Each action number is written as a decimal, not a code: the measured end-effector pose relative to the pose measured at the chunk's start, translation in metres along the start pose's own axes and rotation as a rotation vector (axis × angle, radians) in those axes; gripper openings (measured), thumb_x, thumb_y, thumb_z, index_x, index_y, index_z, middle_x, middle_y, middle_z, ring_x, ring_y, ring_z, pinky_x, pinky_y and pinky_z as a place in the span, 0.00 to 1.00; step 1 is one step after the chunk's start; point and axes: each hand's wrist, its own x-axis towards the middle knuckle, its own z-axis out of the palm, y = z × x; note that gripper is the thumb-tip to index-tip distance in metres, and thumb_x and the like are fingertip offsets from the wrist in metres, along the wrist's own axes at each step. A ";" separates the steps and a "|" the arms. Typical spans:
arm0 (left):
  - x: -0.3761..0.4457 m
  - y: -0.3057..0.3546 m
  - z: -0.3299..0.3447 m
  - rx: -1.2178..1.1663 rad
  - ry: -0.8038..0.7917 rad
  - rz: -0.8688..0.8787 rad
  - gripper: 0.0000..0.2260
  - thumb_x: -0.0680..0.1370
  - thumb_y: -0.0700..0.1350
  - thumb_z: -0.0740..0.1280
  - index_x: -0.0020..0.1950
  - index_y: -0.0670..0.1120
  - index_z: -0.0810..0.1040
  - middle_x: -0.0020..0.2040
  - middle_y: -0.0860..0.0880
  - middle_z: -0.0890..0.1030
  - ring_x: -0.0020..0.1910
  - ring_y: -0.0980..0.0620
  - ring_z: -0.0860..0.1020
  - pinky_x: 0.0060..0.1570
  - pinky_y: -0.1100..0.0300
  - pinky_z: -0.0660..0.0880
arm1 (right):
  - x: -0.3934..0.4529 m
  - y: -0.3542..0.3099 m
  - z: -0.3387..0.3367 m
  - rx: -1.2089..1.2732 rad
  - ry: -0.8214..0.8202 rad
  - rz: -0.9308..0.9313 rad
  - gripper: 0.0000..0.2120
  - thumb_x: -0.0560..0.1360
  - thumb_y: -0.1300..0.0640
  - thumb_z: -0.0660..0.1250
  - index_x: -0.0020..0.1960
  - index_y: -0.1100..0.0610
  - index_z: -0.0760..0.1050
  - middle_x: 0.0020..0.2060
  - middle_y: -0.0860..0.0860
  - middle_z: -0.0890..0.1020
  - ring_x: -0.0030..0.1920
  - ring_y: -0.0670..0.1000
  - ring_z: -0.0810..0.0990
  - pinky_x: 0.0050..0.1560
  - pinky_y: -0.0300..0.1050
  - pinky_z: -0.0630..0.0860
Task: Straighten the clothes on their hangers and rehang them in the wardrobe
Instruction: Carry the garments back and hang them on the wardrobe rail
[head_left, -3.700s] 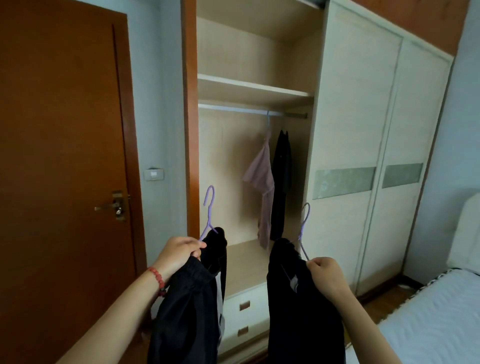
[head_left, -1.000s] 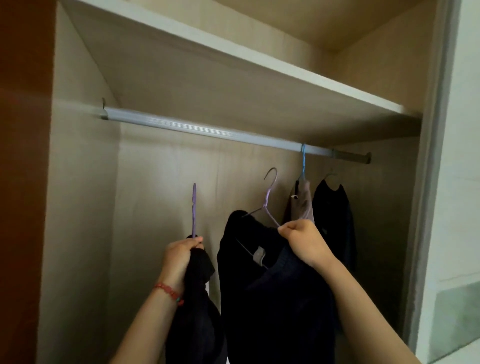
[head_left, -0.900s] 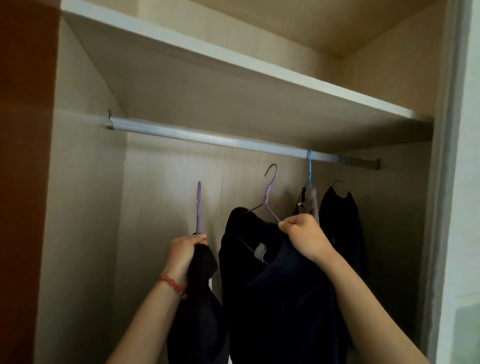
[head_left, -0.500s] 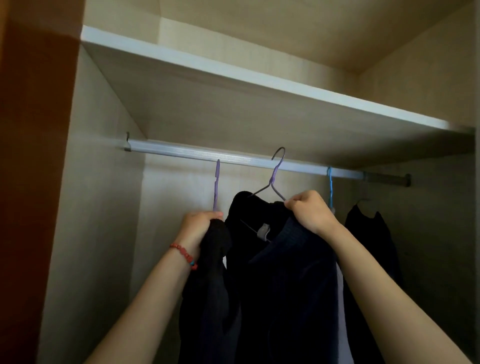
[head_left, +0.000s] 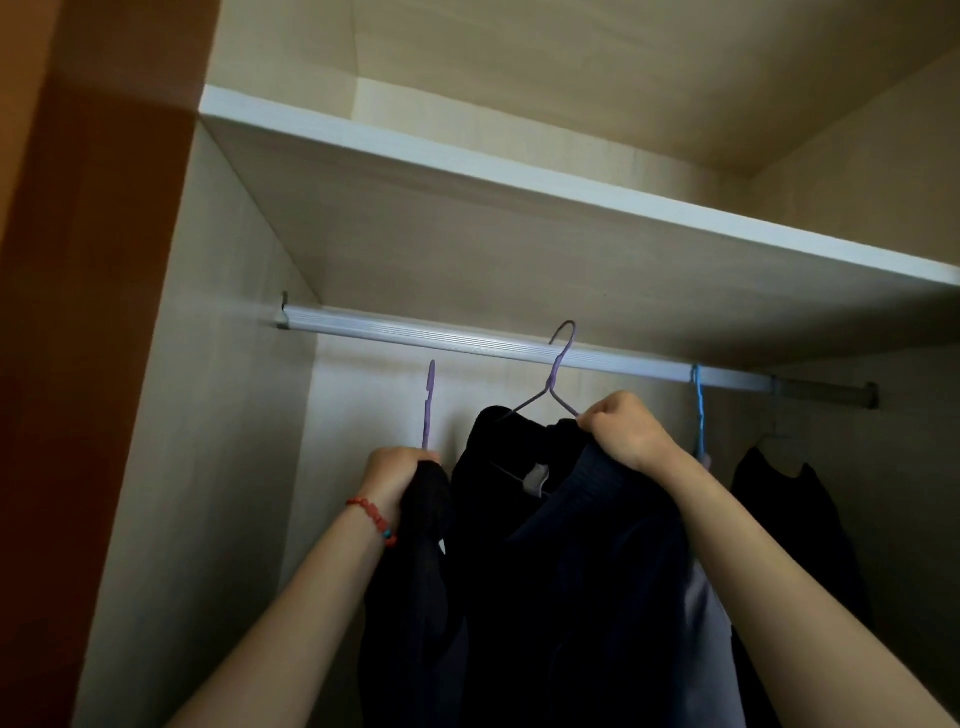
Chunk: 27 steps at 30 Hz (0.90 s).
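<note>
My left hand (head_left: 397, 470) grips a dark garment (head_left: 415, 597) on a purple hanger (head_left: 428, 405), whose hook tip stands just below the silver wardrobe rail (head_left: 415, 335). My right hand (head_left: 626, 428) grips a second dark garment (head_left: 571, 571) on a purple wire hanger (head_left: 558, 374). That hanger's hook reaches the rail's height and crosses in front of it; whether it rests on the rail I cannot tell.
A blue hanger (head_left: 698, 410) hangs on the rail to the right, its garment hidden behind my right arm. Further right hangs a black garment (head_left: 795, 514). A shelf (head_left: 519, 176) sits just above the rail. The wardrobe's left wall (head_left: 223, 415) is close.
Both hands have risen with their hangers. The right hanger's hook has come up to the rail. The view has tilted upward and moved closer.
</note>
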 end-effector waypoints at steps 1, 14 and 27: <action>0.003 0.002 0.000 0.013 0.004 0.003 0.04 0.71 0.34 0.68 0.36 0.36 0.76 0.33 0.41 0.75 0.35 0.45 0.73 0.45 0.52 0.71 | 0.000 0.003 0.003 -0.007 -0.006 -0.005 0.16 0.72 0.64 0.61 0.29 0.58 0.59 0.27 0.54 0.60 0.31 0.51 0.58 0.30 0.45 0.55; 0.043 0.042 0.010 0.140 0.008 0.042 0.15 0.73 0.35 0.65 0.57 0.30 0.74 0.34 0.43 0.74 0.35 0.47 0.75 0.41 0.58 0.71 | 0.000 0.017 -0.001 -0.034 0.059 -0.044 0.17 0.73 0.64 0.60 0.28 0.58 0.58 0.26 0.54 0.58 0.31 0.50 0.56 0.30 0.45 0.55; 0.058 0.058 0.014 0.117 0.013 0.049 0.14 0.73 0.36 0.65 0.57 0.32 0.74 0.35 0.43 0.75 0.34 0.47 0.74 0.37 0.59 0.71 | 0.032 0.028 0.031 -0.102 0.022 0.011 0.18 0.70 0.64 0.60 0.26 0.56 0.55 0.27 0.55 0.61 0.34 0.53 0.59 0.30 0.46 0.55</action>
